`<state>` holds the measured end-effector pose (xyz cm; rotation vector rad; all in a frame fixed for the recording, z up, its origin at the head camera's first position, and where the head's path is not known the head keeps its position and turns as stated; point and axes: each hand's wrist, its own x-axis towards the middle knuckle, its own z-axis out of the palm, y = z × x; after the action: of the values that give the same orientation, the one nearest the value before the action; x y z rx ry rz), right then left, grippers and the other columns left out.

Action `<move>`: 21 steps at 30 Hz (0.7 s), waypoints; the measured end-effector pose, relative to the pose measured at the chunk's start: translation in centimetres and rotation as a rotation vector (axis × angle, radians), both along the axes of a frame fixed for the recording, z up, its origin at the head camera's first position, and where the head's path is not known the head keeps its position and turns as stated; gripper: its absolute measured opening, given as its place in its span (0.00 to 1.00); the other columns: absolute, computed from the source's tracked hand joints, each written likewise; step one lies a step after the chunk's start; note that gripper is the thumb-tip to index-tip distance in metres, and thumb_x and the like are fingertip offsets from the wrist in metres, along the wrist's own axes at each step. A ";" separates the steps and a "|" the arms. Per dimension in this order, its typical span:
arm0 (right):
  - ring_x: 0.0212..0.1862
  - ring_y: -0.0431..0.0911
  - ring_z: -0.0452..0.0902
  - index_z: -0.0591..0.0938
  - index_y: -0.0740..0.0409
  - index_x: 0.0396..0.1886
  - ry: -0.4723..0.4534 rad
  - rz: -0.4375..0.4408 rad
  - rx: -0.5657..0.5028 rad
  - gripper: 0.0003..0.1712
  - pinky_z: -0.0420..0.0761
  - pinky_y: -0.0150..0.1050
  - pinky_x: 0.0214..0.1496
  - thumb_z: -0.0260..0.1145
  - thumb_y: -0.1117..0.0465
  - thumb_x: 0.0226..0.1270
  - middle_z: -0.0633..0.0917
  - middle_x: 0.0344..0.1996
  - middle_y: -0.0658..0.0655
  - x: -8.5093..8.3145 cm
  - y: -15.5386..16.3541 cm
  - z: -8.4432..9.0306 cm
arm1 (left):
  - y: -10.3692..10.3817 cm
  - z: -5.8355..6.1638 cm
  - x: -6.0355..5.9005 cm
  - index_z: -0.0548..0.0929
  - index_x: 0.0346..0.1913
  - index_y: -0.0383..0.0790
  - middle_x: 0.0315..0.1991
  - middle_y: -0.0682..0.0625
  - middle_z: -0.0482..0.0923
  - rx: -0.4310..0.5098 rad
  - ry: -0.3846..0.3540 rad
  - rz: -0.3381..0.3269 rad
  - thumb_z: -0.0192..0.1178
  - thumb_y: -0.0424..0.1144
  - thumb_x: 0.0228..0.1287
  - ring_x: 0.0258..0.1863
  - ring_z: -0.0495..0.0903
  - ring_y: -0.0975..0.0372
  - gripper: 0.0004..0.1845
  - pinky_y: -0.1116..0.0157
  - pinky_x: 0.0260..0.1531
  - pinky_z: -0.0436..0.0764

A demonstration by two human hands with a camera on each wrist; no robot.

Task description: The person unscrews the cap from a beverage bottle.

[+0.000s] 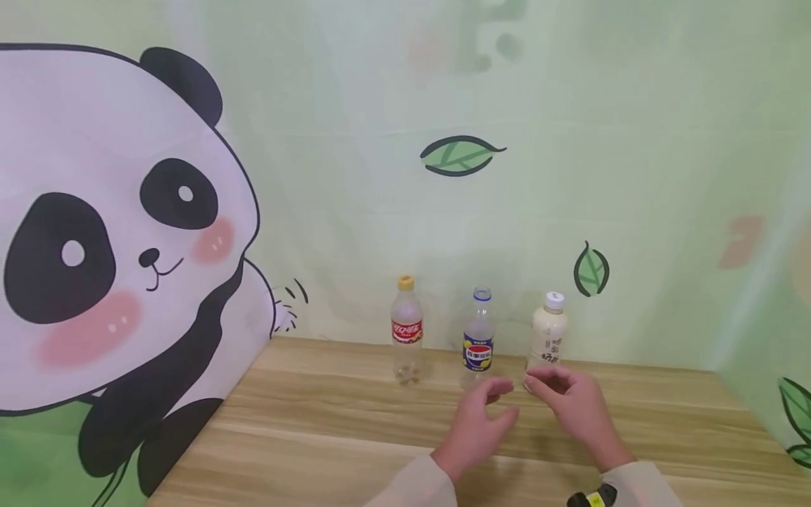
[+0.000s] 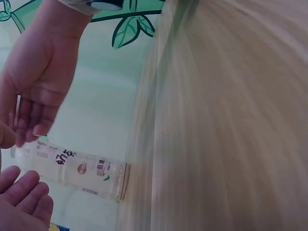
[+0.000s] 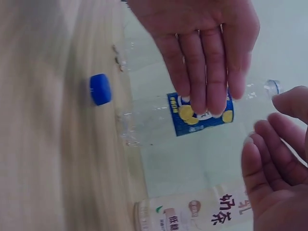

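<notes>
A capless clear cola bottle point(image 1: 478, 329) with a blue label stands upright; a blue ring circles its neck. My left hand point(image 1: 479, 422) is just in front of it, fingers loosely bent and holding nothing. Facing it, my right hand point(image 1: 576, 405) has relaxed, slightly curled fingers with nothing between them, near a white-capped milk tea bottle point(image 1: 550, 331). A gap separates the hands. In the right wrist view a blue bottle cap point(image 3: 100, 89) shows against the tabletop, near the cola bottle's base; the head view does not show it.
A red-labelled cola bottle point(image 1: 407, 331) with a yellow cap stands to the left on the wooden table point(image 1: 304, 415). Behind the bottles hangs a pale green backdrop point(image 1: 355, 211) with a printed panda and leaves. A black device point(image 1: 592, 497) is on the right wrist.
</notes>
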<state>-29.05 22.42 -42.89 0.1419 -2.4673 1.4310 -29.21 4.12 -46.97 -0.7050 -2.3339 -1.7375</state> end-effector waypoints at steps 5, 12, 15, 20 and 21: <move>0.37 0.34 0.82 0.88 0.57 0.42 0.155 -0.068 -0.067 0.14 0.81 0.27 0.39 0.74 0.52 0.66 0.89 0.36 0.49 -0.8 0.4 0.6 | 1.3 0.4 -0.7 0.78 0.64 0.44 0.61 0.50 0.82 -0.021 0.028 0.022 0.65 0.39 0.69 0.62 0.78 0.63 0.22 0.64 0.67 0.76; 0.36 0.37 0.78 0.87 0.58 0.37 0.374 -0.163 -0.147 0.10 0.78 0.21 0.41 0.77 0.57 0.63 0.84 0.32 0.42 -2.7 1.2 1.8 | 3.0 1.5 -1.9 0.75 0.67 0.47 0.65 0.55 0.78 -0.050 -0.020 0.058 0.65 0.45 0.70 0.67 0.75 0.60 0.25 0.60 0.69 0.75; 0.38 0.40 0.77 0.87 0.59 0.38 0.410 -0.224 -0.160 0.12 0.76 0.22 0.43 0.77 0.55 0.63 0.83 0.35 0.46 -3.6 1.5 2.4 | 3.7 1.8 -2.7 0.73 0.68 0.50 0.67 0.58 0.76 -0.057 -0.069 0.076 0.64 0.48 0.70 0.68 0.74 0.60 0.26 0.59 0.69 0.75; 0.40 0.41 0.75 0.86 0.60 0.45 0.411 -0.313 -0.180 0.20 0.74 0.28 0.47 0.77 0.51 0.62 0.81 0.42 0.48 -4.9 2.2 3.2 | 4.9 1.9 -3.9 0.72 0.69 0.51 0.67 0.58 0.75 -0.063 -0.087 0.102 0.65 0.47 0.69 0.68 0.73 0.61 0.28 0.59 0.68 0.75; 0.41 0.40 0.75 0.85 0.60 0.46 0.405 -0.320 -0.186 0.21 0.74 0.28 0.47 0.77 0.51 0.62 0.81 0.43 0.49 -5.1 2.3 3.2 | 5.1 1.9 -4.1 0.71 0.69 0.50 0.67 0.57 0.75 -0.061 -0.083 0.104 0.66 0.47 0.69 0.68 0.73 0.61 0.28 0.59 0.69 0.75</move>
<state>-34.19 24.70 -39.65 -0.0045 -1.9227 1.3305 -33.33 9.26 -45.07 -0.5192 -2.4403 -1.6890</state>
